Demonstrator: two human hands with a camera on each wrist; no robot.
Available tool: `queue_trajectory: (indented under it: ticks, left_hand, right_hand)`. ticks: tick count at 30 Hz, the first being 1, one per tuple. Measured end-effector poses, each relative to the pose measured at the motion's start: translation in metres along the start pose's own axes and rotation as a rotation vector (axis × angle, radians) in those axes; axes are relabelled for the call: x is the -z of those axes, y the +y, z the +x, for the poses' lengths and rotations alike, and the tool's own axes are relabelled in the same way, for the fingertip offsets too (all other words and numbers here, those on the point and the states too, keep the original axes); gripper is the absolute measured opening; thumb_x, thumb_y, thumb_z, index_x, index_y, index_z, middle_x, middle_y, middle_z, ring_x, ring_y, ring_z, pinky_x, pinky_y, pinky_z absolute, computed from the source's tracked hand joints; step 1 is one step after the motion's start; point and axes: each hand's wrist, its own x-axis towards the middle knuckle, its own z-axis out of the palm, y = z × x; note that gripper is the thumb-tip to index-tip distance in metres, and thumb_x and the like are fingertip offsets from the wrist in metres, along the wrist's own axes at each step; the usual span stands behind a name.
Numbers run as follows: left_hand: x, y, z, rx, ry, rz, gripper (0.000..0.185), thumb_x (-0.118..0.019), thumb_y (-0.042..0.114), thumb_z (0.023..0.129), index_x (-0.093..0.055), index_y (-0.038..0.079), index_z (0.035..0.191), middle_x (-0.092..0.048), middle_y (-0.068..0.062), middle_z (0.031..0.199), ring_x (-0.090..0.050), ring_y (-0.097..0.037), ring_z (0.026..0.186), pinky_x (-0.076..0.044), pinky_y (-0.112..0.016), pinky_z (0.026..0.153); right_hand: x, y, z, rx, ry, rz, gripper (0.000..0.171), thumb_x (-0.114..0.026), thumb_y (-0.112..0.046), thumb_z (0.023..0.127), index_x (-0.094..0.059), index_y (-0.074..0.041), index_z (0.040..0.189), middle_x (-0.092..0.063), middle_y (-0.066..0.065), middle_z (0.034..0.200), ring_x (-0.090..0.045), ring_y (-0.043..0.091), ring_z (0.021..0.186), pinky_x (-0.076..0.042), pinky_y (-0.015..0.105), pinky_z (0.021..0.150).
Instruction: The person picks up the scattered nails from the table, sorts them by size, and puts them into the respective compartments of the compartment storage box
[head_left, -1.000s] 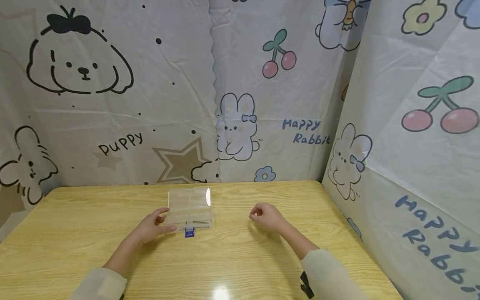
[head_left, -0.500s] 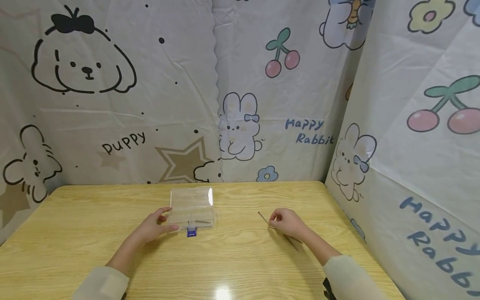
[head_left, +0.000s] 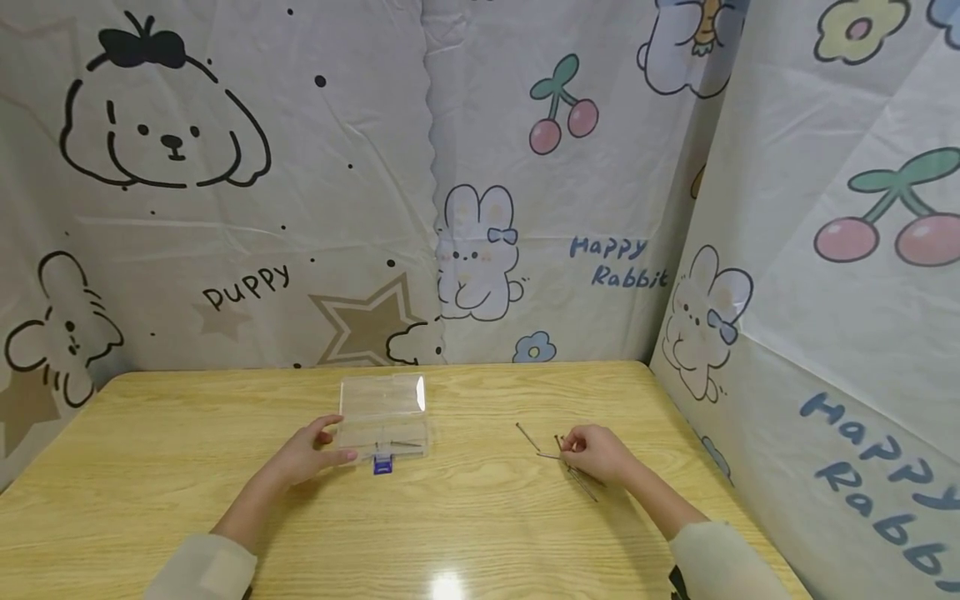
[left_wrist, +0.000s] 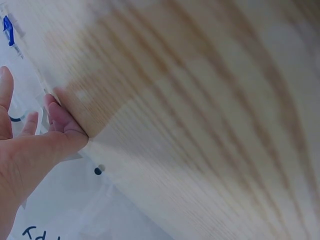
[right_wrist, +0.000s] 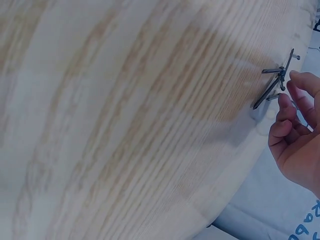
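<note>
On wood-grain table (head_left: 480, 533), right hand (head_left: 600, 454) w/ curled fingers at thin metal nails (head_left: 558, 458), can't tell if gripping; left hand (head_left: 303, 454), fingers relaxed, touches clear plastic rectangular box (head_left: 382, 417) w/ blue latch (head_left: 382, 467).

box (head_left: 382, 415): clear plastic, lid open & tilted up at far side, blue latch near edge, few nails inside, table centre-left | nails (head_left: 558, 454): thin dark metal, loose crossed heap flat on table, right of box
</note>
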Motion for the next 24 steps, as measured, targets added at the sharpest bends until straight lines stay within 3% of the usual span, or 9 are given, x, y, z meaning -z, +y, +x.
queue_trajectory:
  ticks: [24]
  left_hand:
    - [-0.0010, -0.0024, 0.0019, -0.010, -0.009, -0.001, 0.083, -0.068, 0.038, 0.084, -0.025, 0.000, 0.144, -0.037, -0.036, 0.133, -0.036, -0.052, 0.123, -0.036, -0.061, 0.098]
  right_hand:
    - [-0.0024, -0.0012, -0.0055, 0.055, -0.022, -0.015, 0.009, -0.060, -0.008, 0.085, -0.061, -0.009, 0.076, -0.049, -0.003, 0.064, -0.043, 0.009, 0.059, -0.036, 0.022, 0.055]
